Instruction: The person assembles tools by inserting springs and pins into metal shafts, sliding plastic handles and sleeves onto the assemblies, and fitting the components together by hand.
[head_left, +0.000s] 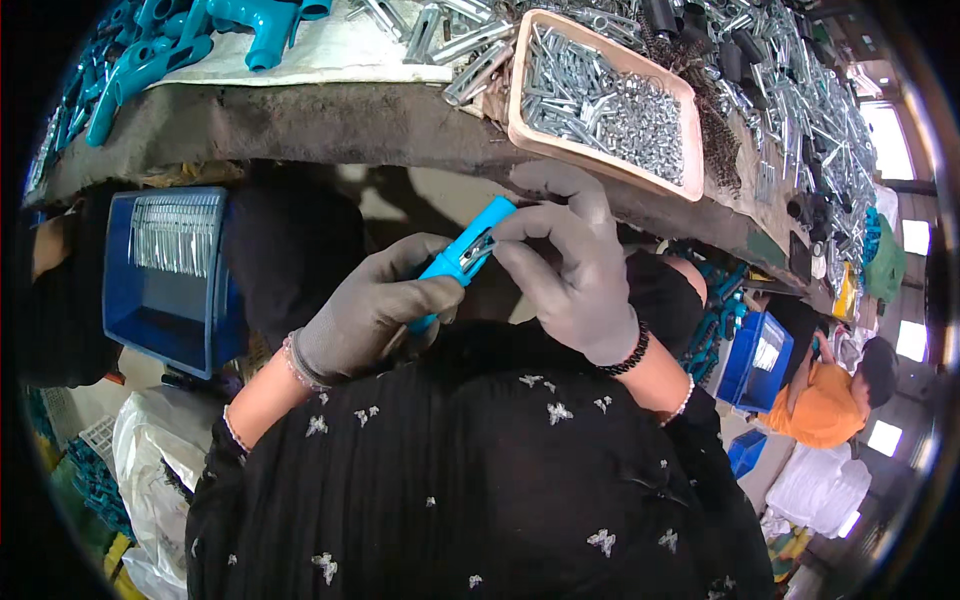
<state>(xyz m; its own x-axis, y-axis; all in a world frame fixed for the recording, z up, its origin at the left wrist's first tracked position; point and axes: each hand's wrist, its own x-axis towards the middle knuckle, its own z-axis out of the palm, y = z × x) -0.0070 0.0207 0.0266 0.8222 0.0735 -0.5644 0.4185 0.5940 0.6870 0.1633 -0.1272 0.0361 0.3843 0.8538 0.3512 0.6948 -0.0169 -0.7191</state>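
Observation:
Both my hands wear grey gloves. My left hand (375,305) is closed around a bright blue plastic handle-like tube (490,214), tilted with its upper end to the right. A slot in the tube's side shows a shiny metal piece (468,257) set inside. My right hand (580,270) pinches thumb and forefinger at the slot, on what looks like a small metal piece (484,247); its other fingers are curled above. The lower part of the tube is mostly hidden by my left hand.
A pink tray (600,160) of small metal parts stands on the bench (300,125). Blue plastic parts (265,25) lie far left, loose metal pieces (800,110) far right. A blue crate (160,330) holds a row of metal strips. A person in orange (825,400) sits at right.

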